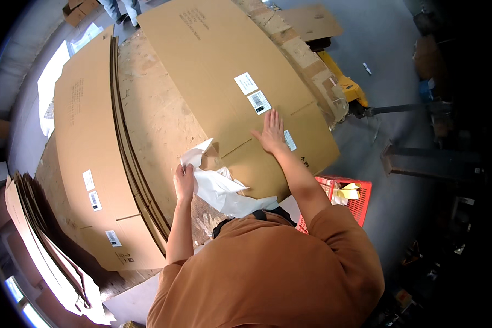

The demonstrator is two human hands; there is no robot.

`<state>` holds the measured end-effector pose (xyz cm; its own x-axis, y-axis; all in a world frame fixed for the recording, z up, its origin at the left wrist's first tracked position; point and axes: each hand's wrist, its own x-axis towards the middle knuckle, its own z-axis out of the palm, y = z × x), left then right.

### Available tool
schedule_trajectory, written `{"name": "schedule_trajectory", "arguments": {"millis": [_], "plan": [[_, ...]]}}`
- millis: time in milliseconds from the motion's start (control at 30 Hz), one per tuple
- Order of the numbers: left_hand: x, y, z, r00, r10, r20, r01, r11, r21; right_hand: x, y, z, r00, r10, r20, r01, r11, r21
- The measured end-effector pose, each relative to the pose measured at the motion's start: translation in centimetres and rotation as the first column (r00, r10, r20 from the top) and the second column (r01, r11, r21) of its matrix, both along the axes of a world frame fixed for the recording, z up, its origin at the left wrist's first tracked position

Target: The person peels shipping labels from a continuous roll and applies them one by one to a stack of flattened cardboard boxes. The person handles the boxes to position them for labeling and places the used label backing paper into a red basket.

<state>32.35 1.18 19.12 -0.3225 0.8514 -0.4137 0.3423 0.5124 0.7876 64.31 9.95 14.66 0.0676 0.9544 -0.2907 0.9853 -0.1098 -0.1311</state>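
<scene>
A large flat cardboard carton [202, 60] lies in front of me, with two white labels side by side and a smaller label [290, 140] nearer its right edge. My right hand [270, 133] rests flat on the cardboard with fingers stretched, fingertips just below the barcode label [259, 102]. The smaller label is beside its wrist. My left hand [184, 177] grips a crumpled strip of white paper [216, 186], which trails across the carton's near edge toward my waist. Fingers and thumb are closed on the paper.
To the left lies a stack of flat cartons [87, 136] with similar labels; more flat cardboard [44, 240] leans at the lower left. A red plastic basket [361, 205] stands right of me. Beyond are a yellow pallet jack [347, 82] and a person's legs [123, 8].
</scene>
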Motion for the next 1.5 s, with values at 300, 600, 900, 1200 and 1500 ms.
{"name": "schedule_trajectory", "arguments": {"millis": [300, 600, 900, 1200, 1500], "plan": [[3.0, -8.5, 5.2, 0.98, 0.125, 0.152, -0.147, 0.978, 0.145, 5.6, -11.7, 1.3, 0.999, 0.046, -0.024, -0.047, 0.998, -0.037], [7.5, -21.7, 13.1, 0.77, 0.306, 0.56, -0.5, 0.835, 0.23, -0.7, -20.9, 5.6, 0.274, 0.406, -0.872, -0.406, 0.871, 0.277], [4.8, -35.5, 15.0, 0.564, 0.656, 0.501, -0.807, 0.309, 0.504, -4.2, -38.4, 9.6, 0.095, -0.627, -0.773, -0.983, 0.062, -0.171], [9.0, -48.2, 8.6, 0.96, 0.276, 0.057, -0.276, 0.884, 0.377, -3.9, -43.0, 19.7, 0.136, -0.037, -0.99, -0.806, 0.577, -0.132], [22.0, -53.8, 12.9, 0.778, -0.116, 0.618, -0.184, 0.898, 0.4, -3.0, -52.4, 17.9, -0.191, -0.122, -0.974, -0.491, 0.871, -0.013]]}}
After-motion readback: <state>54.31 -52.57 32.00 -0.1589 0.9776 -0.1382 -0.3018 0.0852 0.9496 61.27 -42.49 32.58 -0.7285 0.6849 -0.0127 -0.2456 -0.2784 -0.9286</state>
